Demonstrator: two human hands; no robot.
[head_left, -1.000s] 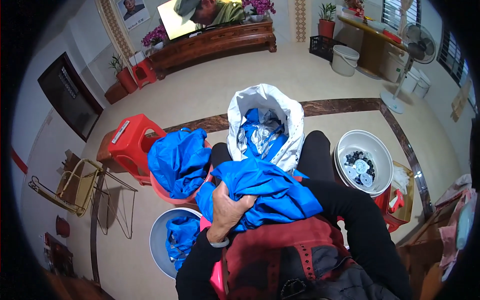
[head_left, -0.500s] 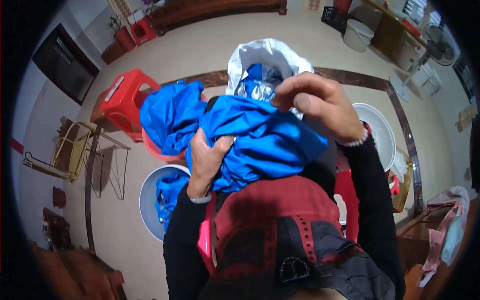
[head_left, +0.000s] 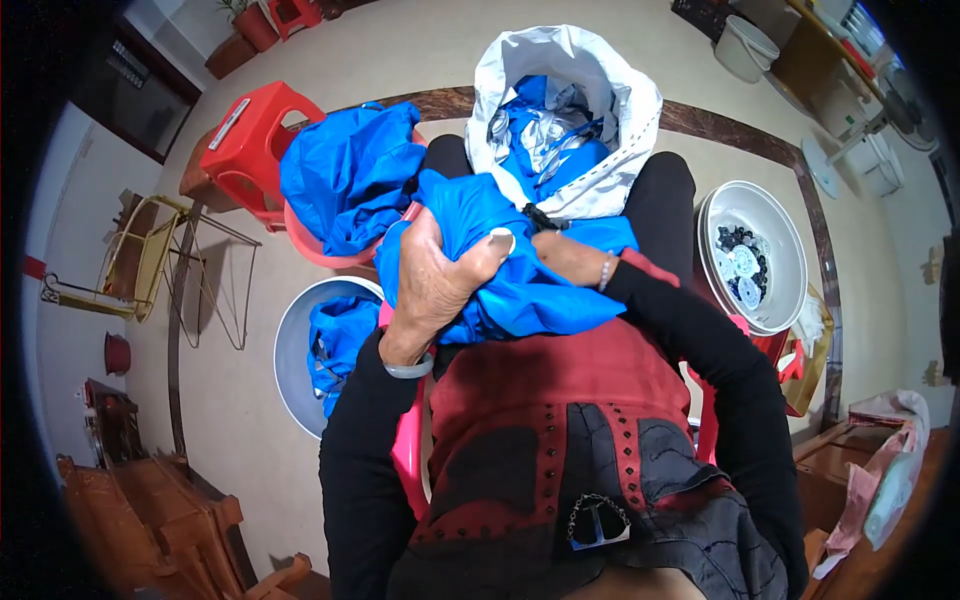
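A bunched piece of blue cloth [head_left: 540, 290] lies across my lap. My left hand [head_left: 430, 285] is closed on its left side, thumb on top, with a small white patch at the thumb tip. My right hand [head_left: 575, 260] reaches into the folds from the right; its fingers are hidden by the cloth. A small black piece [head_left: 540, 216] shows at the cloth's upper edge, just beyond my hands; its kind is unclear. Beyond it, a white sack [head_left: 625, 175] stands open between my knees, holding blue and silvery cloth [head_left: 545, 130].
At left, more blue cloth [head_left: 350, 180] fills a pink basin [head_left: 325, 255] beside a red stool [head_left: 255, 140]. Below it, a pale basin [head_left: 290, 370] holds blue cloth. At right, stacked white basins [head_left: 790, 300] hold small black pieces and clear discs [head_left: 745, 262].
My right hand has come down from above the cloth into its folds. The view has shifted, showing more of the sack and the right-hand basin. My left hand keeps its grip.
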